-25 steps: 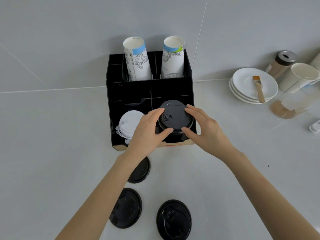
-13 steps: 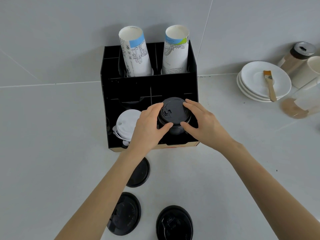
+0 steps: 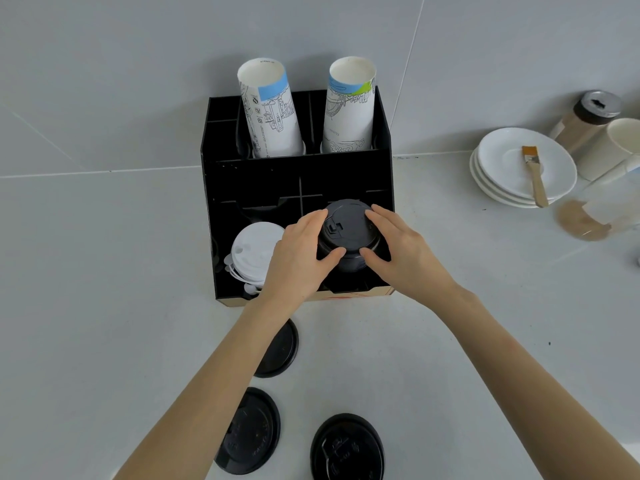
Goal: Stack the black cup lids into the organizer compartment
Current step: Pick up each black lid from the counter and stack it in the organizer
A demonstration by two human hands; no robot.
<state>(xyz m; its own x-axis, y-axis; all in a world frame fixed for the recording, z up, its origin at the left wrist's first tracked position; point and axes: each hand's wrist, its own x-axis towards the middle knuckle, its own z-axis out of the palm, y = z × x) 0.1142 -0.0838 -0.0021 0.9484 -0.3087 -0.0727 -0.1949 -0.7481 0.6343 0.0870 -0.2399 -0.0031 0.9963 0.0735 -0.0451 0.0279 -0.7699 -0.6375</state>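
A black organizer (image 3: 228, 188) stands against the wall. A stack of black cup lids (image 3: 348, 233) sits in its front right compartment. My left hand (image 3: 298, 258) grips the stack's left side and my right hand (image 3: 403, 254) grips its right side, thumbs on the near edge. Three loose black lids lie on the counter in front: one (image 3: 282, 351) partly under my left forearm, one (image 3: 252, 434) lower left, one (image 3: 348, 448) at the bottom middle.
White lids (image 3: 251, 251) fill the front left compartment. Two tall stacks of paper cups (image 3: 272, 109) (image 3: 349, 105) stand in the rear slots. At the right are stacked white plates (image 3: 502, 168) with a brush (image 3: 535, 174), a shaker jar (image 3: 585, 119) and a white cup (image 3: 620, 140).
Both hands have stayed closed around the black lid stack, which sits a little lower in the compartment. The view has shifted slightly.
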